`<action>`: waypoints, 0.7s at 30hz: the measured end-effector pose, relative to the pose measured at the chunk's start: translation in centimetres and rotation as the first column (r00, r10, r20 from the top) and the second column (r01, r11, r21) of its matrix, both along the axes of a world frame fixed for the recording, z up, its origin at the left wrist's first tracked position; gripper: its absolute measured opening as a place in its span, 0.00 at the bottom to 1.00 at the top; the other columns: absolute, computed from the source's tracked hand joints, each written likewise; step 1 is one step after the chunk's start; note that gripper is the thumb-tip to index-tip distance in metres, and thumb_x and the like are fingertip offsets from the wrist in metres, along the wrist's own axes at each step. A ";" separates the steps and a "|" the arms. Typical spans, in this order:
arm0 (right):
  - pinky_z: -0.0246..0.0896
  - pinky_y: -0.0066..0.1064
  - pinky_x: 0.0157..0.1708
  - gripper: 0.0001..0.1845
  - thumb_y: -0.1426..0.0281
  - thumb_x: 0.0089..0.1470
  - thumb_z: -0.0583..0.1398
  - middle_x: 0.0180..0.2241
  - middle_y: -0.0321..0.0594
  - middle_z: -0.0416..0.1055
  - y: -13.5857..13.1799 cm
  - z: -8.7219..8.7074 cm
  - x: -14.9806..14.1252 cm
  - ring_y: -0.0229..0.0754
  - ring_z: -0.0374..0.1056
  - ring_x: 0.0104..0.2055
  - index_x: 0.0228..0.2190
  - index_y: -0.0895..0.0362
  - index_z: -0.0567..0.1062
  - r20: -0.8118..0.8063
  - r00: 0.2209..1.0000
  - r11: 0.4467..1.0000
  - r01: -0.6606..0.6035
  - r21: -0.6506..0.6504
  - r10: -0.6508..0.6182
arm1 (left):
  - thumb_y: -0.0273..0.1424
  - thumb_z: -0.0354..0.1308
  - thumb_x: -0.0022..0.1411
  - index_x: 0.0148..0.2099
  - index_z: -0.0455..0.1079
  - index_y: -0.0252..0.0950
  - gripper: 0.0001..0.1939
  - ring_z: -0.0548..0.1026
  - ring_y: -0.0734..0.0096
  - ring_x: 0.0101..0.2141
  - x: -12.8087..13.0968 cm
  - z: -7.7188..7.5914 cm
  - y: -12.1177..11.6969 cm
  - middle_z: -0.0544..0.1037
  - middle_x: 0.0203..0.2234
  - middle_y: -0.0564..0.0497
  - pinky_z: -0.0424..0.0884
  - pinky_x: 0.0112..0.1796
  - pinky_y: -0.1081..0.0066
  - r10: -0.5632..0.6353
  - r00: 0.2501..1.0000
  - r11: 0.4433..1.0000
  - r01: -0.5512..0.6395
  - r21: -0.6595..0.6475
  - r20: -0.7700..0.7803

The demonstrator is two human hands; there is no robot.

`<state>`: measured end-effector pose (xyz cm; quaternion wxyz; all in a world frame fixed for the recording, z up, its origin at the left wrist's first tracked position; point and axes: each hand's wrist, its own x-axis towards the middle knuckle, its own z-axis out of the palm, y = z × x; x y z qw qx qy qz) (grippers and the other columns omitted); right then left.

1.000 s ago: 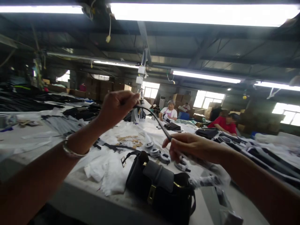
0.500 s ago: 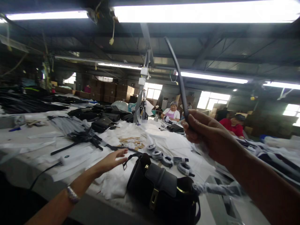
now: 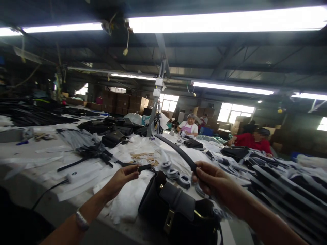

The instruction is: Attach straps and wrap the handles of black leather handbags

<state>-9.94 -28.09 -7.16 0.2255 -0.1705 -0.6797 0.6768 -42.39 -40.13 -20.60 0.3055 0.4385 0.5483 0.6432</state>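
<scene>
A black handbag (image 3: 176,199) with a flap and a gold-coloured clasp stands at the table's near edge, its top open. My left hand (image 3: 122,178) is closed in a pinch on the end of a short black buckle strap (image 3: 146,167) that runs to the bag's left side. The buckle itself is mostly covered by my fingers. Above the bag, my right hand (image 3: 211,175) grips one end of a long black strap (image 3: 176,148). The strap's free end arcs up and to the left over the table.
Behind the bag lie several wrapped strap coils (image 3: 172,174). White sheets and a bundle of black straps (image 3: 95,151) cover the left side. More wrapped strips (image 3: 286,197) lie at right. Across the table sit a person in a purple apron (image 3: 188,128) and a person in red (image 3: 251,143).
My right hand has lowered the long strap, which now tilts left instead of standing nearly upright. My left hand, stretched open before, has closed on the bag's buckle strap and lifted its end.
</scene>
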 end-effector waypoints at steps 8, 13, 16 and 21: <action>0.40 0.18 0.16 0.18 0.62 0.53 0.66 0.23 0.32 0.64 0.8 -4.9 -0.7 0.25 0.52 0.17 0.43 0.59 0.77 0.060 0.997 0.995 -0.046 -0.084 0.051 | 0.34 0.71 0.52 0.47 0.78 0.36 0.19 0.74 0.64 0.48 4.5 3.9 2.5 0.79 0.48 0.48 0.67 0.53 0.69 -0.124 0.926 0.955 0.015 0.296 0.355; 0.40 0.18 0.17 0.18 0.62 0.51 0.67 0.23 0.31 0.63 1.7 -7.3 0.0 0.24 0.49 0.17 0.42 0.59 0.77 0.029 0.997 0.982 -0.064 -0.179 0.070 | 0.39 0.69 0.54 0.47 0.78 0.37 0.19 0.75 0.67 0.46 6.4 4.1 3.8 0.81 0.43 0.49 0.69 0.50 0.71 -0.188 0.881 0.937 0.029 0.347 0.433; 0.39 0.18 0.16 0.18 0.62 0.51 0.67 0.23 0.31 0.64 2.1 -7.9 0.2 0.24 0.49 0.17 0.42 0.59 0.77 0.040 0.997 0.981 -0.051 -0.185 0.060 | 0.41 0.67 0.56 0.47 0.77 0.37 0.19 0.75 0.67 0.46 7.1 4.4 4.4 0.80 0.44 0.48 0.71 0.47 0.73 -0.237 0.868 0.927 0.069 0.368 0.437; 0.38 0.20 0.16 0.18 0.62 0.50 0.67 0.22 0.31 0.65 2.3 -8.2 -0.2 0.24 0.49 0.16 0.40 0.59 0.78 0.059 0.996 0.990 -0.052 -0.134 0.060 | 0.39 0.68 0.54 0.47 0.77 0.36 0.20 0.77 0.70 0.42 7.9 4.3 5.2 0.80 0.44 0.47 0.71 0.46 0.74 -0.295 0.851 0.926 0.141 0.350 0.435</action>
